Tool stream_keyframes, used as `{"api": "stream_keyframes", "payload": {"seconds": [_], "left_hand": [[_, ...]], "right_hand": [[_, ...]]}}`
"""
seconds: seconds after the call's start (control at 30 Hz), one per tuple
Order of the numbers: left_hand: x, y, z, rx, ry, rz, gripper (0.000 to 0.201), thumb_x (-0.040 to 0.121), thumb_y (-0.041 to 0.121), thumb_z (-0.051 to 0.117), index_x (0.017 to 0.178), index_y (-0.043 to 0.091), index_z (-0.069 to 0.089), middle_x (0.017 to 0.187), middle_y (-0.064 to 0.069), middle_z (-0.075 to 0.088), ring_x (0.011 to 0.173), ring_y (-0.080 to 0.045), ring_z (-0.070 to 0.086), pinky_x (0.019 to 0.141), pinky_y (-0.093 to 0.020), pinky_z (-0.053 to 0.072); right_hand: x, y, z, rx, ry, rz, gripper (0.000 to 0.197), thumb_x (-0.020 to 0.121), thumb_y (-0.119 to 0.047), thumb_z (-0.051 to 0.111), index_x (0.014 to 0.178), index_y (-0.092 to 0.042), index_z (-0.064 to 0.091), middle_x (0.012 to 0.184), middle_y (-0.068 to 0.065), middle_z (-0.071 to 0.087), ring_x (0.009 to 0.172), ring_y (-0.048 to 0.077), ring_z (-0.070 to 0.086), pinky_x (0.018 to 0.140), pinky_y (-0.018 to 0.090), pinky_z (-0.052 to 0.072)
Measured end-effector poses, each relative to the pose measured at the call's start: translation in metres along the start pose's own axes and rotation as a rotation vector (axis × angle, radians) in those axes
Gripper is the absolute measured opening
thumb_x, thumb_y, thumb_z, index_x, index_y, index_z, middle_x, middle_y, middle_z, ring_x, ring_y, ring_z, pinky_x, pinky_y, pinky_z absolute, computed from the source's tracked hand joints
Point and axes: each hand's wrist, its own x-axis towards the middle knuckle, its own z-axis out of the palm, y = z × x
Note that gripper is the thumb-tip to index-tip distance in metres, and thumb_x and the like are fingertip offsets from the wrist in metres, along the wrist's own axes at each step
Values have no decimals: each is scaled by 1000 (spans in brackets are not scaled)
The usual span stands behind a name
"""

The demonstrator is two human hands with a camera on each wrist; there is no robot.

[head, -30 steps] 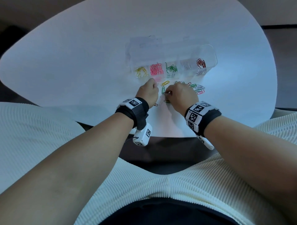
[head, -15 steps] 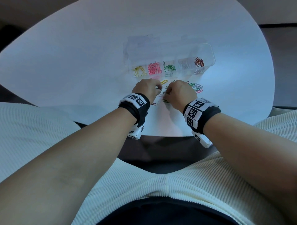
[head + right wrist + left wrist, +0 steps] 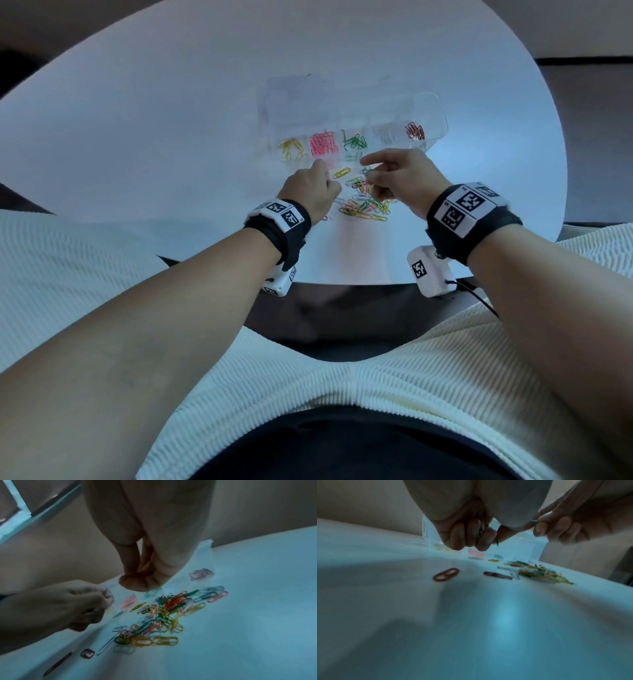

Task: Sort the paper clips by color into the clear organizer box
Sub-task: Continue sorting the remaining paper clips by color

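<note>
Your left hand [image 3: 313, 192] and right hand [image 3: 404, 178] each pinch green wire paper clips [image 3: 534, 521] in curled fingers above the white worktop [image 3: 171, 137].

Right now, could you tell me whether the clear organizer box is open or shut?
Open. In the head view the clear organizer box has its lid folded back flat on the table, and the sorted clips lie uncovered in the compartments.

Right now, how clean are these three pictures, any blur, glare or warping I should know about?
Head view: strong wide-angle bending of the table, sharp on the organizer box. Left wrist view: motion-smeared, a bright glare patch on the table, left hand dim. Right wrist view: the clip pile is fairly readable, edges soft, right hand backlit and blurred.
</note>
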Motion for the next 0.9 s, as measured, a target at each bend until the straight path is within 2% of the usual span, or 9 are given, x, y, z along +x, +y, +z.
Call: {"api": "stream_keyframes", "payload": {"seconds": [0.07, 0.13, 0.2, 0.27, 0.37, 0.43, 0.53, 0.7, 0.9], "left_hand": [[-4, 5, -5, -183, -32, -51, 20, 90, 21, 42, 71, 15, 39, 65, -1, 42, 66, -24, 41, 56, -31, 30], [-10, 10, -10, -474, -124, -127, 23, 80, 20, 45, 61, 16, 34, 59, -1, 35, 57, -21, 40, 52, -28, 26], [-16, 12, -15, -781, -192, -220, 14, 66, 19, 42, 57, 15, 32, 53, -3, 28, 41, -16, 34, 49, -22, 24], [-20, 13, -20, -1022, -223, -301, 8, 60, 15, 40, 57, 13, 33, 45, -2, 28, 33, -13, 27, 46, -17, 23], [-23, 11, -25, -1230, -239, -346, 8, 58, 15, 40, 60, 15, 32, 41, 1, 29, 34, -12, 21, 43, -14, 17], [-24, 10, -28, -1299, -254, -354, 5, 61, 15, 37, 60, 15, 32, 41, 1, 28, 35, -11, 16, 42, -14, 14], [-24, 11, -31, -1355, -266, -364, 14, 72, 10, 28, 60, 15, 33, 39, 1, 26, 36, -10, 11, 40, -12, 14], [-23, 13, -34, -1408, -259, -365, 22, 75, 5, 23, 60, 13, 36, 38, 0, 28, 33, -10, 13, 36, -10, 16], [-19, 13, -32, -1312, -194, -434, 23, 81, 15, 36, 57, 14, 39, 42, 2, 21, 40, -13, 9, 41, -17, 9]], "right_hand": [[-1, 4, 0, 188, -25, 107, 20, 88, 6, 47, 87, -2, 65, 63, 9, 51, 49, 19, 49, 51, 25, 45], [-2, 11, 0, 280, -11, 231, 23, 83, -1, 41, 68, -5, 56, 60, 10, 46, 47, 21, 41, 48, 25, 38], [-2, 17, 0, 225, 9, 269, 23, 80, -8, 42, 59, -10, 51, 55, 6, 43, 48, 20, 33, 46, 24, 29], [-3, 21, 2, -161, 1, 166, 24, 81, -16, 54, 58, -15, 58, 51, -1, 43, 48, 19, 34, 45, 22, 27], [-6, 25, 15, -695, 4, -92, 16, 84, -37, 69, 82, -21, 71, 66, -8, 52, 64, 12, 49, 56, 25, 36], [-7, 26, 26, -837, 2, -199, 18, 85, -39, 68, 95, -25, 73, 81, -5, 60, 78, 15, 55, 66, 25, 39], [-6, 29, 36, -974, 17, -311, 19, 88, -35, 63, 102, -26, 74, 95, 3, 70, 89, 23, 61, 68, 26, 40], [-3, 28, 41, -1020, 60, -298, 19, 89, -28, 61, 102, -23, 75, 99, 5, 70, 90, 26, 63, 67, 26, 43], [-1, 34, 48, -1082, 92, -338, 20, 89, -25, 54, 95, -16, 70, 94, 6, 68, 85, 28, 62, 63, 27, 40]]}}
